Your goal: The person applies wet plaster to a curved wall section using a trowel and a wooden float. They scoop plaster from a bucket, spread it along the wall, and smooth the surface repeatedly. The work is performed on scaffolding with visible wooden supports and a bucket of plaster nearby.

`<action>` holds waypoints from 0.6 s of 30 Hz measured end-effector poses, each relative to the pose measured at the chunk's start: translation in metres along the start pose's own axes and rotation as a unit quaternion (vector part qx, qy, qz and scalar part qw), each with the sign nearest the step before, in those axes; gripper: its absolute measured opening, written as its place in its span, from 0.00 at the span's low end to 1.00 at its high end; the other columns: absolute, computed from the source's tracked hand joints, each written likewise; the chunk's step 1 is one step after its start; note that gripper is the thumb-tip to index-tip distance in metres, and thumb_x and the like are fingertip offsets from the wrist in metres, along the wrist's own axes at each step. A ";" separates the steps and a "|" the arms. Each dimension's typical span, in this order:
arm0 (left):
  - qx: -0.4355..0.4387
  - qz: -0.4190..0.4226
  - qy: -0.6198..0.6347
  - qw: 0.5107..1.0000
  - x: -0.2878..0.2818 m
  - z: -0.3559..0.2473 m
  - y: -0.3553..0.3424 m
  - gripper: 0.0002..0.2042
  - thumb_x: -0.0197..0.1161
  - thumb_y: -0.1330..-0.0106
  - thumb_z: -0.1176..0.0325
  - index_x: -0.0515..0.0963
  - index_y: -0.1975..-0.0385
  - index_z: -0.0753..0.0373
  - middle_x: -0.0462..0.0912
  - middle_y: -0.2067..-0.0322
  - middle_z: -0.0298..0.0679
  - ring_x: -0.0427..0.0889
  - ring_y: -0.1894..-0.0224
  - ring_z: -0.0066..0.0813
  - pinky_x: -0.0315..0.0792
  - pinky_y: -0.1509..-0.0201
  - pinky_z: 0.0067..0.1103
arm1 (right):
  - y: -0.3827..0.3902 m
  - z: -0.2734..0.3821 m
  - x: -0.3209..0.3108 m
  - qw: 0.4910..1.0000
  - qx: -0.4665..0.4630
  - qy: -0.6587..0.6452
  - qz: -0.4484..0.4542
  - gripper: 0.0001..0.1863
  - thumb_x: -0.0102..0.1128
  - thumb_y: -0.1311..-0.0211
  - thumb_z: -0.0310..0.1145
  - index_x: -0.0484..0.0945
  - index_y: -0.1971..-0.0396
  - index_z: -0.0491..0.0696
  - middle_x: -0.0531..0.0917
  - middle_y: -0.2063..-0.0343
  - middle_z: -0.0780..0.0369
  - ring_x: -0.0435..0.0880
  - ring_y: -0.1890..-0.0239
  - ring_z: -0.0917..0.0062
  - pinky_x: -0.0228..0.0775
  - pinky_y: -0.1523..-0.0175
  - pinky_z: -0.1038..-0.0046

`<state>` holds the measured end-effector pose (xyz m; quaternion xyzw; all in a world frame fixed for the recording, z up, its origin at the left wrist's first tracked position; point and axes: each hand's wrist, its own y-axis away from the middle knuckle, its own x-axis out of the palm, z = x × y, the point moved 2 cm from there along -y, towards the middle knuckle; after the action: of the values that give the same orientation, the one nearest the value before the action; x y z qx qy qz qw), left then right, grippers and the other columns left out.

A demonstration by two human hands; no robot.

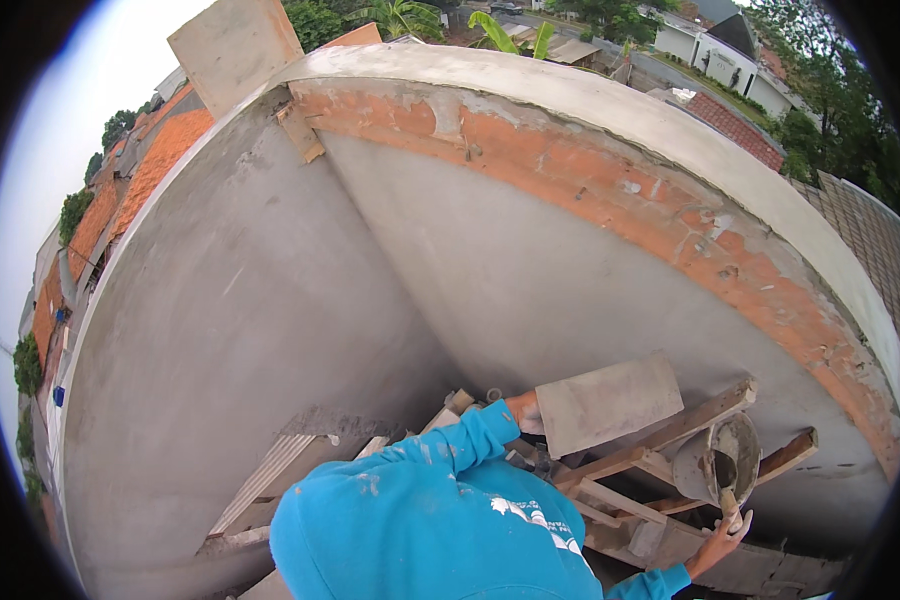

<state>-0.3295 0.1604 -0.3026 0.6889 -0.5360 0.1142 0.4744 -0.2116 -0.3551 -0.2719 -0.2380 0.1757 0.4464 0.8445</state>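
My left hand (526, 411), at the end of a blue sleeve, is closed at the left edge of a flat grey rectangular board (610, 402) coated with dried mortar. Most of its fingers are hidden behind the board. Lower right, my right hand (720, 545) grips the pale handle of a trowel (730, 503), whose dark blade dips into a mortar-stained bucket (695, 468). The bucket leans between wooden beams, its mouth facing me. How much mortar is inside cannot be made out.
Two grey plastered walls (240, 290) meet in a corner ahead. Exposed orange brick (590, 215) runs below the right wall's pale top edge (530, 88). Wooden beams (710, 412) jut out around the bucket. Ribbed boards (262, 483) lie at lower left. Rooftops and trees stand beyond.
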 end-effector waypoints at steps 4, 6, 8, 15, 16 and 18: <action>0.021 -0.021 0.016 0.999 -0.009 0.001 0.009 0.21 0.53 0.27 0.57 0.72 0.40 0.63 0.79 0.45 0.43 0.81 0.47 0.36 0.77 0.43 0.34 | 0.003 0.003 0.009 0.996 0.032 -0.032 -0.071 0.43 0.65 0.37 0.52 0.57 0.29 0.48 0.80 0.52 0.52 0.82 0.59 0.69 0.76 0.71 0.74; 0.033 -0.032 0.029 0.999 -0.015 0.004 0.014 0.21 0.53 0.27 0.57 0.72 0.40 0.63 0.79 0.46 0.43 0.81 0.47 0.36 0.77 0.43 0.34 | 0.021 0.030 0.016 0.989 0.067 -0.033 -0.130 0.47 0.68 0.41 0.52 0.56 0.29 0.45 0.79 0.49 0.50 0.83 0.56 0.65 0.79 0.67 0.70; 0.039 -0.038 0.039 0.998 -0.018 0.003 0.017 0.21 0.53 0.27 0.57 0.72 0.41 0.63 0.80 0.46 0.43 0.82 0.47 0.36 0.77 0.43 0.34 | 0.044 0.048 0.020 0.975 0.106 -0.029 -0.193 0.49 0.71 0.43 0.52 0.56 0.30 0.42 0.79 0.48 0.48 0.83 0.54 0.62 0.81 0.64 0.67; 0.072 -0.047 0.061 0.994 -0.021 0.001 0.021 0.21 0.53 0.27 0.57 0.72 0.41 0.63 0.80 0.47 0.43 0.82 0.47 0.36 0.77 0.43 0.34 | 0.082 0.020 0.047 0.950 0.114 -0.030 -0.288 0.34 0.68 0.39 0.47 0.71 0.43 0.36 0.81 0.54 0.49 0.83 0.55 0.61 0.80 0.56 0.64; 0.074 -0.046 0.062 0.994 -0.020 0.000 0.020 0.21 0.53 0.27 0.57 0.72 0.41 0.63 0.80 0.47 0.43 0.82 0.48 0.36 0.77 0.43 0.34 | 0.084 0.014 0.052 0.951 0.107 -0.046 -0.286 0.30 0.66 0.37 0.46 0.73 0.45 0.36 0.81 0.55 0.49 0.83 0.55 0.62 0.79 0.55 0.64; 0.090 -0.054 0.075 0.992 -0.021 0.004 0.025 0.21 0.53 0.27 0.57 0.72 0.41 0.63 0.80 0.47 0.43 0.82 0.48 0.36 0.78 0.43 0.34 | 0.096 0.047 0.077 0.982 -0.028 -0.029 -0.182 0.22 0.57 0.30 0.42 0.76 0.50 0.37 0.81 0.57 0.52 0.82 0.59 0.67 0.77 0.58 0.68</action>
<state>-0.3606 0.1716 -0.3053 0.7462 -0.4482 0.1875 0.4552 -0.2464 -0.2308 -0.2957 -0.2767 0.0927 0.2963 0.9094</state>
